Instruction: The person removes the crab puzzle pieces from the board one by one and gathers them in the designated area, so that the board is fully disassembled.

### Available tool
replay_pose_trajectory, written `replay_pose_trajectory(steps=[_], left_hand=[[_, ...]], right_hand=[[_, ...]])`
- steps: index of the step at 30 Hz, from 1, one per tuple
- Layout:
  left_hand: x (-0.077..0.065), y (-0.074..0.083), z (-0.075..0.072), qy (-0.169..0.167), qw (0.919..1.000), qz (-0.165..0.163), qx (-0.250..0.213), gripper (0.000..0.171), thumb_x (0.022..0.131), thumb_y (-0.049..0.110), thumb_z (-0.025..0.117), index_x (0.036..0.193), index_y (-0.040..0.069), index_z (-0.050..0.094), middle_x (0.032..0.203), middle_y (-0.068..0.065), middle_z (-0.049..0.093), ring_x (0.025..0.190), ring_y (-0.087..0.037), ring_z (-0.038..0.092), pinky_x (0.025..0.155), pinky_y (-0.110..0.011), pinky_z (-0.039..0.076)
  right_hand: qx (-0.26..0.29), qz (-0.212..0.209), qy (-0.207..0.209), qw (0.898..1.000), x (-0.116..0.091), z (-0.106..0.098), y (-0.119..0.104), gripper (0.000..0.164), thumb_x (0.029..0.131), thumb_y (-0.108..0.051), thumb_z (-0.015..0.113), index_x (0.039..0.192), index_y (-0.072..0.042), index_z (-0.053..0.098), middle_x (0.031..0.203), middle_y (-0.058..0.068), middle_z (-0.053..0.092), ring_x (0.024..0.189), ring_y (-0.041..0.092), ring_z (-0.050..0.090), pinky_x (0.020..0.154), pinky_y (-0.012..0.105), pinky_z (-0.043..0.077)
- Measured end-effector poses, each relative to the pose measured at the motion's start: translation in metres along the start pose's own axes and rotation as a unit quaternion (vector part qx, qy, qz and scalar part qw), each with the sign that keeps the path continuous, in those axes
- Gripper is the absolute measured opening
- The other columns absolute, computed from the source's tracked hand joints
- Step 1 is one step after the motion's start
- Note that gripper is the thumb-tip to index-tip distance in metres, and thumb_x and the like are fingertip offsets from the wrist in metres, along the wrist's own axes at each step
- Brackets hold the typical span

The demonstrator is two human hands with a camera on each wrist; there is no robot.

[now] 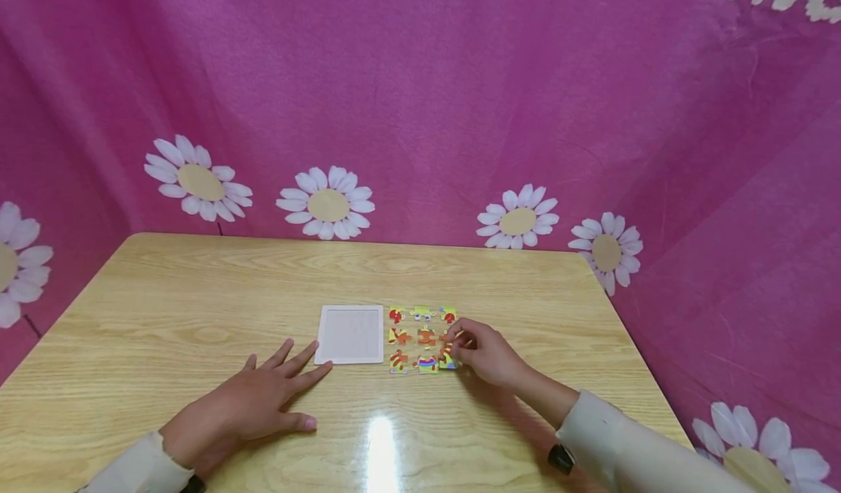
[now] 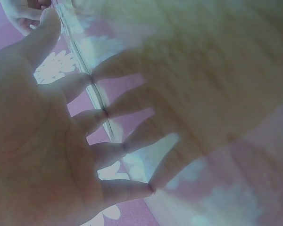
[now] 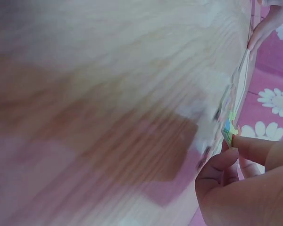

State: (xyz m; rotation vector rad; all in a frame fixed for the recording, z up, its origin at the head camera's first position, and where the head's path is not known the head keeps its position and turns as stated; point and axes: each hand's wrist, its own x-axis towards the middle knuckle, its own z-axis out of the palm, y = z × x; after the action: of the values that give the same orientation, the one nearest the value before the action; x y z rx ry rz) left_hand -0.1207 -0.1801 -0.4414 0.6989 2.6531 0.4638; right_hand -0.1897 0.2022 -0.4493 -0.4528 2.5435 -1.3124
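Note:
A square white puzzle tray (image 1: 351,336) lies flat on the table with a bare inside. To its right, small jigsaw pieces (image 1: 427,337) in yellow, red, orange and blue lie in spaced rows. My left hand (image 1: 252,402) is spread with straight fingers, fingertips touching the table and the tray's lower left edge; its palm (image 2: 42,136) shows in the left wrist view. At the right column of pieces, my right hand (image 1: 489,354) pinches a colourful puzzle piece (image 3: 228,129) between thumb and forefinger, tilted up in the right wrist view. The fingers partly hide the pieces there.
The wooden table (image 1: 217,288) carries a bright light reflection near its front. A pink curtain (image 1: 420,98) with white daisies hangs behind and along both sides of the table. A dark strap (image 1: 561,459) sits below the right sleeve.

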Motion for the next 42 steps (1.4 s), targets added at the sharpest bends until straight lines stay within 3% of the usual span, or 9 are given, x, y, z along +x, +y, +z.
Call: replay_pose_trajectory(steps=[7,14,20,26,30,33,36,39,42], left_hand=[[0.000,-0.003,0.001,0.004,1.0000,-0.001,0.004,0.087,0.086,0.071,0.065,0.159,0.031,0.041,0.171,-0.007,0.023,0.154,-0.050,0.017,0.104,-0.086,0.019],[0.001,-0.003,-0.001,0.014,0.9999,0.003,0.005,0.084,0.087,0.070,0.064,0.158,0.031,0.044,0.170,-0.009,0.027,0.152,-0.052,0.021,0.103,-0.085,0.022],[0.004,-0.001,-0.005,0.021,0.9997,-0.001,0.008,0.079,0.088,0.069,0.065,0.155,0.029,0.050,0.167,-0.010,0.033,0.150,-0.052,0.027,0.103,-0.084,0.024],[0.006,0.001,-0.009,0.019,0.9997,-0.018,0.001,0.079,0.086,0.067,0.068,0.154,0.030,0.051,0.167,-0.013,0.032,0.151,-0.050,0.028,0.106,-0.082,0.026],[0.004,0.000,-0.014,0.036,0.9985,-0.039,0.011,0.081,0.087,0.067,0.068,0.156,0.033,0.047,0.167,-0.014,0.031,0.152,-0.049,0.025,0.108,-0.081,0.024],[0.002,-0.003,-0.018,0.066,0.9962,-0.048,0.032,0.081,0.090,0.065,0.066,0.159,0.031,0.043,0.167,-0.016,0.031,0.152,-0.051,0.022,0.108,-0.082,0.021],[0.002,-0.008,-0.023,0.103,0.9914,-0.063,0.050,0.081,0.092,0.064,0.065,0.161,0.029,0.039,0.168,-0.020,0.027,0.153,-0.052,0.016,0.108,-0.083,0.015],[0.003,-0.015,-0.027,0.133,0.9856,-0.087,0.058,0.085,0.092,0.065,0.065,0.162,0.028,0.036,0.169,-0.022,0.021,0.153,-0.054,0.009,0.107,-0.085,0.007],[0.004,-0.024,-0.030,0.146,0.9813,-0.106,0.066,0.088,0.092,0.068,0.062,0.164,0.028,0.030,0.171,-0.022,0.014,0.153,-0.055,0.003,0.106,-0.087,0.002]], right_hand=[[-0.017,0.013,0.005,1.000,-0.009,-0.003,0.010,0.011,0.096,0.005,0.065,0.104,-0.003,0.066,0.085,0.005,0.065,0.070,0.016,0.055,0.058,0.026,0.045],[-0.079,-0.009,0.022,0.997,-0.009,0.002,0.014,0.013,0.094,0.003,0.069,0.101,-0.007,0.069,0.086,-0.001,0.065,0.078,0.013,0.057,0.068,0.025,0.046],[-0.086,-0.022,0.032,0.996,-0.010,0.003,0.016,0.013,0.091,0.004,0.071,0.099,-0.005,0.070,0.086,0.000,0.065,0.079,0.013,0.058,0.071,0.024,0.047],[-0.076,0.005,0.038,0.996,-0.008,0.002,0.014,0.013,0.091,0.003,0.072,0.098,-0.007,0.069,0.086,-0.001,0.063,0.077,0.013,0.056,0.064,0.023,0.045],[-0.103,0.008,0.063,0.993,-0.005,0.000,0.011,0.013,0.092,0.001,0.073,0.102,-0.006,0.070,0.086,0.000,0.063,0.074,0.013,0.056,0.064,0.025,0.047],[-0.168,-0.015,0.096,0.981,-0.002,-0.004,0.008,0.018,0.094,-0.005,0.074,0.111,-0.005,0.069,0.094,0.002,0.065,0.080,0.015,0.060,0.072,0.031,0.052],[-0.250,-0.041,0.126,0.959,0.000,-0.010,0.006,0.028,0.098,-0.015,0.072,0.124,-0.005,0.067,0.111,0.007,0.067,0.098,0.023,0.064,0.087,0.043,0.054],[-0.320,-0.056,0.148,0.934,0.002,-0.015,0.005,0.040,0.100,-0.027,0.070,0.134,-0.007,0.063,0.129,0.011,0.064,0.120,0.032,0.057,0.097,0.054,0.049],[-0.359,-0.057,0.156,0.918,0.005,-0.020,0.005,0.054,0.101,-0.038,0.067,0.144,-0.008,0.057,0.143,0.013,0.058,0.134,0.037,0.049,0.101,0.062,0.045]])
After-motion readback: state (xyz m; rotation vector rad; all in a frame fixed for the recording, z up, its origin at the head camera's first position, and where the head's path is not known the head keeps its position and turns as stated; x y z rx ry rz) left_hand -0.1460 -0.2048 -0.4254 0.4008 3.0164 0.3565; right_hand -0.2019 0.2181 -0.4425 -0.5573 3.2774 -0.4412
